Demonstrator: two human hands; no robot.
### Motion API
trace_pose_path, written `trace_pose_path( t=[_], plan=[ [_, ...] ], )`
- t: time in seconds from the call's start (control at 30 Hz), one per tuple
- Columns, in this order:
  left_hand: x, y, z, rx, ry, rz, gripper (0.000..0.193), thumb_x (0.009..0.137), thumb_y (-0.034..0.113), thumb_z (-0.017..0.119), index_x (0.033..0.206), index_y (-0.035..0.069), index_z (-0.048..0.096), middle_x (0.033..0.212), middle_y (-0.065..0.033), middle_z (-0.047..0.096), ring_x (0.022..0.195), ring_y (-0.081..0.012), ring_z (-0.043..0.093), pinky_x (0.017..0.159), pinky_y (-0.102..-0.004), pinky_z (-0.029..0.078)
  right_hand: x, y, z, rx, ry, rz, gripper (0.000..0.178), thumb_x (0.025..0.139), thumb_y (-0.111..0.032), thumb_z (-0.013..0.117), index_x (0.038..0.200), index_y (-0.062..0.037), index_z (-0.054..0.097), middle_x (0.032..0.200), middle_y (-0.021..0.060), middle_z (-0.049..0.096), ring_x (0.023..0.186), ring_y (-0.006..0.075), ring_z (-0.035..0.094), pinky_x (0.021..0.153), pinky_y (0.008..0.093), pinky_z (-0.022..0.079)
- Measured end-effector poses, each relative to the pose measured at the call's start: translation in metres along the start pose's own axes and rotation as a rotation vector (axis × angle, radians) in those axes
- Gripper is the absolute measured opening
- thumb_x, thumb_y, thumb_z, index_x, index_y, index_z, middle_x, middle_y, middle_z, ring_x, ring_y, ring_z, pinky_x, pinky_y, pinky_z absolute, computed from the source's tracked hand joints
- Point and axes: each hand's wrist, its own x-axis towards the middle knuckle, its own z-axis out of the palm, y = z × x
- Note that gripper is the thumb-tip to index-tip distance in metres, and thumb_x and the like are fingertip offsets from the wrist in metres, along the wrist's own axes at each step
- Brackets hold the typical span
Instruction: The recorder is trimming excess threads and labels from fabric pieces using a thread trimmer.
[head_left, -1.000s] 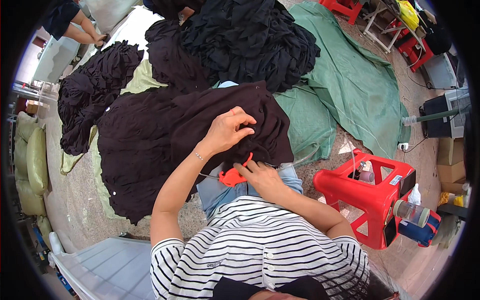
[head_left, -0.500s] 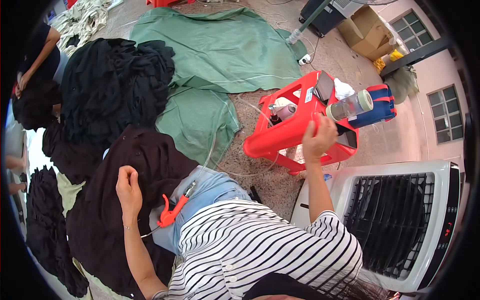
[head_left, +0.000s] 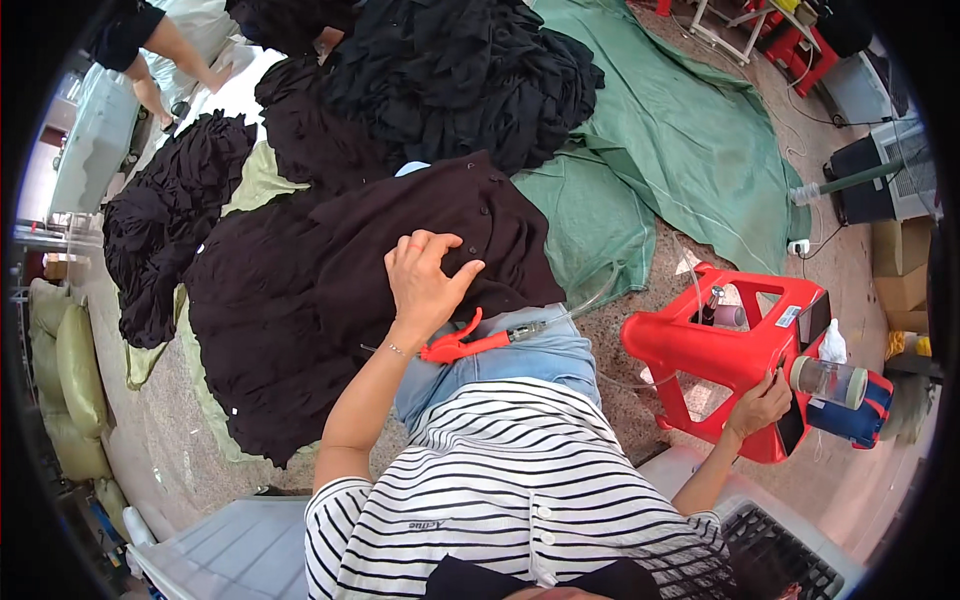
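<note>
Across my lap lies a dark brown-black garment with small buttons along its edge. My left hand is over it, open, thumb held apart from the bent fingers. Just below that hand, a red air blow gun with a clear hose rests on my jeans. On the right, my right hand is at the near side of a red plastic stool. Its fingers are closed beside a dark flat object; what they pinch is too small to make out. A clear bottle lies beside this hand.
A pile of black cloth lies ahead, with another dark pile at left. Green sheeting covers floor at the far right. Another person's bare legs show at upper left. A blue bag is beyond the bottle.
My view has swung left, so the scene sits farther right. My left hand has come over the garment with its thumb spread; my right hand has closed at the stool's near side.
</note>
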Motion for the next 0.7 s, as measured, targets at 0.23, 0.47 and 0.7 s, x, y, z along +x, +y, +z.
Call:
trace_pose_path(
  t=[0.23, 0.47, 0.7],
  plan=[
    [0.003, 0.000, 0.012, 0.084, 0.052, 0.057, 0.026, 0.066, 0.021, 0.084, 0.083, 0.015, 0.066, 0.091, 0.0004, 0.056, 0.092, -0.0216, 0.053, 0.088, -0.0394, 0.037, 0.024, 0.008, 0.002, -0.035, -0.120, 0.045, 0.029, 0.098, -0.009, 0.053, 0.125, -0.0014, 0.056, 0.111, 0.0208, 0.062, 0.104, 0.0385, 0.059, 0.092, 0.0447, 0.046],
    [0.005, -0.005, 0.017, -0.004, 0.098, 0.067, 0.019, 0.069, 0.020, 0.083, 0.076, 0.013, 0.067, 0.087, 0.0015, 0.056, 0.089, -0.0197, 0.054, 0.090, -0.0380, 0.036, 0.045, -0.143, 0.009, 0.824, -0.435, 0.213, 0.028, 0.107, -0.022, 0.042, 0.116, 0.0005, 0.055, 0.096, 0.0136, 0.063, 0.087, 0.0237, 0.062, 0.085, 0.0369, 0.049],
    [0.001, -0.004, 0.024, -0.085, 0.147, 0.004, 0.014, 0.071, 0.019, 0.081, 0.078, 0.014, 0.069, 0.085, 0.0023, 0.058, 0.090, -0.0201, 0.054, 0.093, -0.0406, 0.035, 0.053, -0.359, -0.032, 1.278, -0.821, -0.275, 0.019, 0.096, -0.025, 0.061, 0.100, -0.0080, 0.068, 0.091, 0.0110, 0.070, 0.079, 0.0291, 0.068, 0.071, 0.0375, 0.052]
  ],
)
